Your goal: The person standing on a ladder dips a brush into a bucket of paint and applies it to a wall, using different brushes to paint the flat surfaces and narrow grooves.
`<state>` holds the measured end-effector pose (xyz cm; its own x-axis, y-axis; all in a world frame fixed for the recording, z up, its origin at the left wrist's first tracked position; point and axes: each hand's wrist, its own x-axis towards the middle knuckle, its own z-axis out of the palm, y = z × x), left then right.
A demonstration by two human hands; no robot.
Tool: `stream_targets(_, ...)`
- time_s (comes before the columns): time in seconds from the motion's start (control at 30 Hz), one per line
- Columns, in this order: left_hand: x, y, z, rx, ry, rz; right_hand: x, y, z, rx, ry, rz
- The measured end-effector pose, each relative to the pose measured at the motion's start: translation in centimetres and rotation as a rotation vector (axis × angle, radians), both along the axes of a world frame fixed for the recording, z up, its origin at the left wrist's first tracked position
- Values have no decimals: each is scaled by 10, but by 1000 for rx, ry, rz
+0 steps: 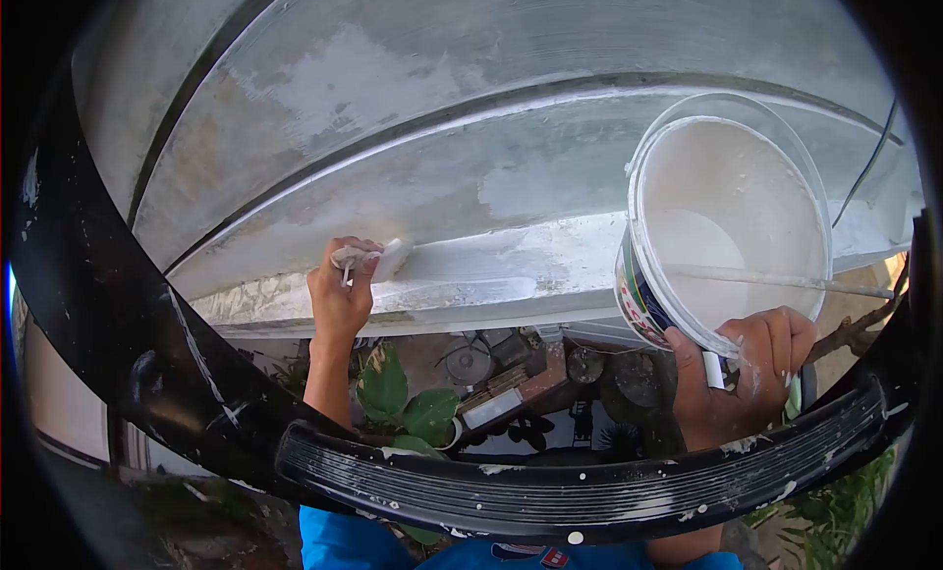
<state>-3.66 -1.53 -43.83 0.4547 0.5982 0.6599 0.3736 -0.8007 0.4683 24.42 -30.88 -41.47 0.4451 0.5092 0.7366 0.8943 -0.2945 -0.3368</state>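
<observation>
My left hand is closed around a white-smeared paintbrush. Its bristle end rests against a concrete ledge streaked with wet white paint. On the right, my right hand grips the near rim of a paint bucket, by the white grip of its wire handle. The bucket tilts toward me and holds white paint. A thin pale stick lies across the paint and sticks out over the rim.
A grey wall with dark grooves rises beyond the ledge. A black, paint-spattered ribbed bar curves across the front. Far below are a leafy plant, pots and ground clutter. A dark cable hangs at right.
</observation>
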Motion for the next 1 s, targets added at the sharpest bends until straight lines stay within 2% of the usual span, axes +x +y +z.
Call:
stream_targets(0.1, 72, -30, -15, -216, -80, -529, 3, 1, -4, 12, -10, 18)
stream_targets(0.17, 128, -44, -18, -62, 47, -602, 3, 1, -6, 22, -8, 27)
stream_targets(0.27, 155, -35, -21, 103, 184, -658, 5, 1, -7, 36, 0, 38)
stream_targets(0.37, 125, -18, -18, -24, 209, -603, 5, -1, -7, 34, 11, 56)
stream_targets(0.43, 82, -6, -9, 39, 266, -462, 5, -1, -6, 29, 9, 61)
stream_targets(0.47, 23, 24, -15, -8, 244, -294, 5, -2, -6, 25, 11, 65)
stream_targets(0.53, -29, 33, -9, 56, 268, -123, 5, -1, -4, 27, 6, 64)
stream_targets(0.63, -50, 15, -11, 130, 282, 41, 2, 1, 3, -13, -17, 35)
stream_targets(0.7, -32, -2, -19, 126, 274, -1, 3, 3, 3, 20, -42, 33)
stream_targets(0.73, -10, -14, -24, 72, 233, -73, 3, 3, 2, 32, -54, 34)
stream_targets(0.8, 40, -29, -39, 151, 265, -238, 3, 5, -1, 45, -57, 32)
stream_targets(0.87, 98, -46, -49, 164, 129, -375, 4, 3, -2, 36, -46, 28)
stream_targets(0.97, 158, -61, -48, 18, -100, -553, 4, 1, -6, 17, -21, 25)
stream_targets(1.0, 164, -65, -47, -123, -139, -574, 5, 2, -7, 22, -18, 21)
